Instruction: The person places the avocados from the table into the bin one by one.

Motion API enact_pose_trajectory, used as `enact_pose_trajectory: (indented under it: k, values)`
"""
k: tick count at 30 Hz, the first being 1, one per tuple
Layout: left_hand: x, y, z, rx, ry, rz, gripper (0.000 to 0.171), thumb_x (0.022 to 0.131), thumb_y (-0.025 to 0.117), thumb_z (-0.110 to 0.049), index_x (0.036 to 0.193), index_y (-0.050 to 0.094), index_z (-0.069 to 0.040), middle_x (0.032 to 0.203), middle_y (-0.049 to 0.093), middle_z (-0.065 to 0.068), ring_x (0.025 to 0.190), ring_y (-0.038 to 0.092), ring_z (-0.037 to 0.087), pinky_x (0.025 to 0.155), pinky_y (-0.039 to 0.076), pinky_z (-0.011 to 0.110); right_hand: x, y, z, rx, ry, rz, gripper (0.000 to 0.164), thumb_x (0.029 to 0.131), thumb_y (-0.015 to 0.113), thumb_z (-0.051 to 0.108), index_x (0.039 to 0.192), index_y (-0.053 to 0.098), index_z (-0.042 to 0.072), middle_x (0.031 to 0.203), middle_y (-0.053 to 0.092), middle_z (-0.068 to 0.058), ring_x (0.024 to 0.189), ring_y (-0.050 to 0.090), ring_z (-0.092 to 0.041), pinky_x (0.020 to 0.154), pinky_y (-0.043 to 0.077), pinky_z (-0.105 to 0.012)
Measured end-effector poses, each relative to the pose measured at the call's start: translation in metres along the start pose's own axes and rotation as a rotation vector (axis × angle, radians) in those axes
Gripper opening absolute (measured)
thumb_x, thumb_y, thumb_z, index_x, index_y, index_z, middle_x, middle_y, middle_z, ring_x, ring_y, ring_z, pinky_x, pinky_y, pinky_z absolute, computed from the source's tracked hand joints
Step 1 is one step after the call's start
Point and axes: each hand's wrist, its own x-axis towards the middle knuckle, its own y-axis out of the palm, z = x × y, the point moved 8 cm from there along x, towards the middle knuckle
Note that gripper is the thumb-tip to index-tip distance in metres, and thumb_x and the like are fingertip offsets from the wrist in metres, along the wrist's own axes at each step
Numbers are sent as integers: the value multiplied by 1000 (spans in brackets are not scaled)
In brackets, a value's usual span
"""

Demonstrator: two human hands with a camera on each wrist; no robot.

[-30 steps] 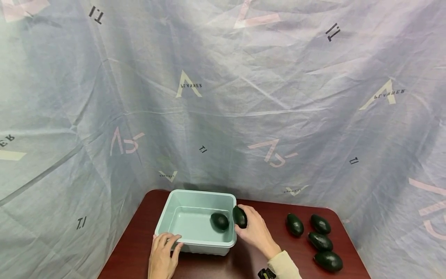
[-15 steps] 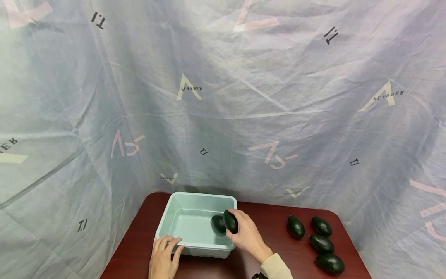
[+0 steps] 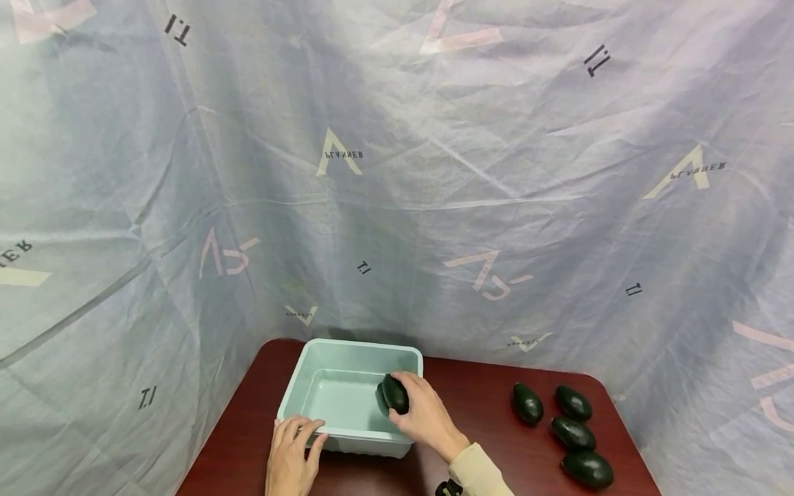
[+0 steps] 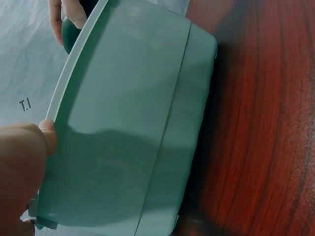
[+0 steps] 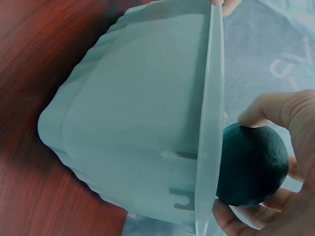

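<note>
A dark green avocado is gripped between the thumb and fingers of my right hand, over the right part of a pale green plastic bin. In the right wrist view the held avocado shows just past the rim, with the thumb on one side and fingers curled round the other. A second avocado in the bin is mostly hidden behind it in the head view. My left hand holds the bin's front left corner, fingers over the rim; the left wrist view shows its thumb against the rim.
Several more avocados lie on the red-brown wooden table at the right; one avocado lies nearest the bin, another avocado nearest the front. A grey printed cloth hangs behind the table and along its sides.
My right hand has carried its avocado leftward from the bin's right rim to above the inside, over the other avocado. The left hand has stayed at the corner.
</note>
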Motion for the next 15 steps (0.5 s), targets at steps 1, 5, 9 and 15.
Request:
enact_pose_trajectory:
  k: [1, 5, 9, 15]
  values:
    - [1, 0, -1, 1, 4, -2, 28, 76, 92, -14, 101, 80, -16, 100, 66, 2, 110, 59, 30, 106, 41, 78, 1, 1, 0, -1, -4, 0, 63, 87, 83, 23, 146, 61, 13, 143, 65, -7, 124, 66, -28, 93, 62, -46]
    - [3, 0, -2, 4, 4, -7, 28, 76, 93, -13, 101, 80, -16, 100, 66, 2, 109, 60, 31, 106, 41, 78, 3, 3, 1, -17, -29, -11, 63, 86, 84, 22, 145, 62, 12, 142, 66, -8, 123, 67, -28, 93, 62, -46]
    - [2, 1, 0, 2, -16, 14, 27, 77, 93, -14, 100, 80, -15, 100, 66, 2, 109, 60, 30, 105, 41, 79, 2, 4, 1, -15, -32, 2, 62, 88, 84, 24, 145, 62, 11, 143, 65, -9, 127, 66, -29, 99, 62, -50]
    - [1, 2, 2, -3, -35, 32, 26, 77, 93, -15, 100, 81, -15, 99, 66, 2, 109, 60, 31, 104, 41, 79, 2, 2, 0, 6, -15, 11, 57, 91, 81, 25, 144, 63, 11, 145, 64, -11, 134, 63, -32, 106, 58, -55]
